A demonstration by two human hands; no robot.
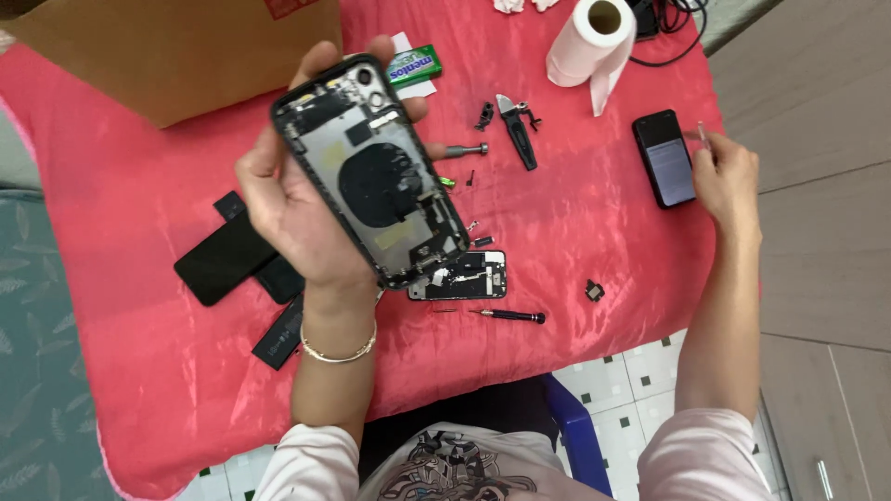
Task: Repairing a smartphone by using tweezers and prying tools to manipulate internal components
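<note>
My left hand (297,209) holds an opened phone housing (371,172) up above the red cloth, its inside facing me with a round black coil in the middle. My right hand (729,181) rests at the right edge of the cloth beside a small black phone (664,158), pinching a thin silver tool (703,136). Below the housing lies a circuit board (461,276), with a small screwdriver (510,316) just in front of it.
A red cloth (139,186) covers the table. On it lie a black screen panel (223,260), a battery (281,336), a cardboard box (176,46), a green candy pack (415,65), a paper towel roll (589,42), black tweezers (518,130) and small loose parts (595,290).
</note>
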